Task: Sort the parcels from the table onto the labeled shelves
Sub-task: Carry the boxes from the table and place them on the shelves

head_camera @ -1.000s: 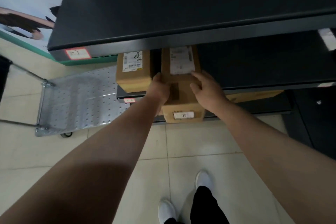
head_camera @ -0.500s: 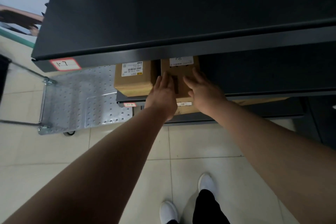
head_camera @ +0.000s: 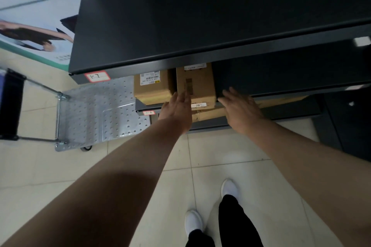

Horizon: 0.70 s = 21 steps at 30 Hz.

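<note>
Right hand now off the parcel — left hand nearby.

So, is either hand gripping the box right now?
No, the left hand and right hand are open with straight fingers, neither curled round the box.

Both bare arms reach forward, elbows nearly straight. The left hand and right hand are flat, fingers extended, palms down, apart.
</note>
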Tool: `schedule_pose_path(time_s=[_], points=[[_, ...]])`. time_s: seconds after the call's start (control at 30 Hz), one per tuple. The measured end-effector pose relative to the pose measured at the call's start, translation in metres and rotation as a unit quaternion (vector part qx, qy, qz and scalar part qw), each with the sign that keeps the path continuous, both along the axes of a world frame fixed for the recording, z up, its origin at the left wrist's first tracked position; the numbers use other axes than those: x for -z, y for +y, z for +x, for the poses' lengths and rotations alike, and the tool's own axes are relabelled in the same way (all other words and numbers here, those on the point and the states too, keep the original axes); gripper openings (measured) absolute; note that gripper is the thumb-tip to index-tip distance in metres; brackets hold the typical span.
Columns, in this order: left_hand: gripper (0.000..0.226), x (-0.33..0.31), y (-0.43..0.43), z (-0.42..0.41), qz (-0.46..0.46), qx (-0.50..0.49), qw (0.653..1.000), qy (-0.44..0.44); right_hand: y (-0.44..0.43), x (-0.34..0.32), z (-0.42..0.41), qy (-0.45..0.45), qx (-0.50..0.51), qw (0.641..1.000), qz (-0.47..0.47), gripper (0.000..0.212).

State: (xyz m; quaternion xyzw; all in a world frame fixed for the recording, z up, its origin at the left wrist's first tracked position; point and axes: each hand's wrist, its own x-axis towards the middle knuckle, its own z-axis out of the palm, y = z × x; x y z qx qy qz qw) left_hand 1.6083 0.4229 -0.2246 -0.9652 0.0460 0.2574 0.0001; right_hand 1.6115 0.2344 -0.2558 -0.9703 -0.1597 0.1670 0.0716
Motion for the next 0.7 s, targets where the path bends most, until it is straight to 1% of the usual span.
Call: schedule_pose_path(time_s=[0.1,0.17,0.27,0.33,0.47,0.57,0.7], points=[[0.058,-0.025,-0.005,-0.022,0.011,0.069,0.997,0.035,-0.006,-0.021,-0.029,0.027,0.021,0.999,-0.008,0.047],[0.052,-0.043,-0.01,-0.033,0.008,0.099,0.994,0.051,-0.009,-0.038,-0.048,0.039,0.044,0.998,-0.009,0.044],[0.048,-0.075,-0.021,-0.05,0.012,0.133,0.988,0.074,-0.014,-0.067,-0.081,0.065,0.082,0.994,-0.022,0.046],[0.045,-0.097,-0.03,-0.066,0.016,0.175,0.981,0.078,-0.02,-0.087,-0.111,0.054,0.102,0.993,-0.036,0.046],[0.039,-0.139,-0.051,-0.11,0.007,0.255,0.965,0.062,-0.032,-0.126,-0.186,0.061,0.177,0.982,-0.018,0.049],[0.035,-0.166,-0.069,-0.147,0.003,0.315,0.948,0.041,-0.041,-0.15,-0.246,0.055,0.233,0.97,-0.028,0.046],[0.04,-0.186,-0.109,-0.198,0.021,0.406,0.913,0.028,-0.062,-0.176,-0.333,0.051,0.329,0.942,-0.048,0.045]])
